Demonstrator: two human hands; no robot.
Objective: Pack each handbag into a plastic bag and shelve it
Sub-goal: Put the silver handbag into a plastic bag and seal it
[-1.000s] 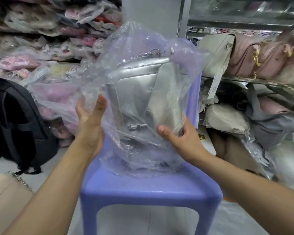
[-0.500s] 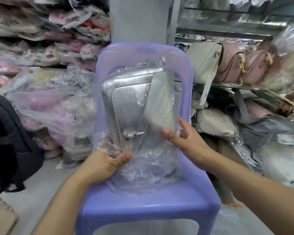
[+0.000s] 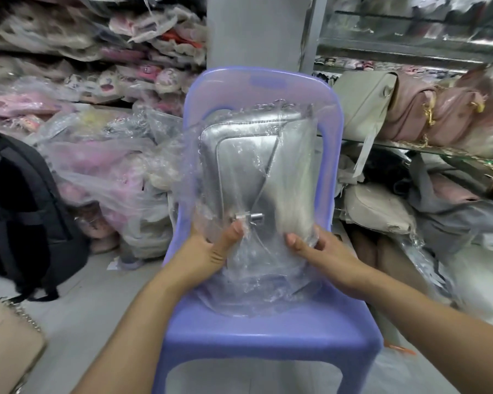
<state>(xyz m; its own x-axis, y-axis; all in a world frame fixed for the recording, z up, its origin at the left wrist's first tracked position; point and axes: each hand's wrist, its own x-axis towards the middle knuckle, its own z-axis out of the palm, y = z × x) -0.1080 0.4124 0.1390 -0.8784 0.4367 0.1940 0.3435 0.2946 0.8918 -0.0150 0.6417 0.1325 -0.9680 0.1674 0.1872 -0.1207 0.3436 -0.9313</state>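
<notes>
A silver handbag [image 3: 239, 166] stands upright inside a clear plastic bag [image 3: 254, 285], in front of the backrest of a purple plastic chair [image 3: 268, 339]. My left hand [image 3: 208, 251] grips the bag's lower left, thumb pressed near the metal clasp. My right hand [image 3: 322, 251] grips the lower right corner through the plastic. The bag's loose bottom is crumpled on the seat. A chain strap shows at the handbag's top.
Shelves at the right hold beige and pink handbags [image 3: 410, 109], with more below [image 3: 379, 209]. Piles of bagged goods [image 3: 97, 172] fill the left. A black backpack [image 3: 20, 211] stands on the floor at left, a beige chain bag [image 3: 6, 342] at the bottom left.
The plastic has been pulled down tighter around the handbag. My left hand dropped from the bag's side to its lower left, and both hands now hold it near the bottom.
</notes>
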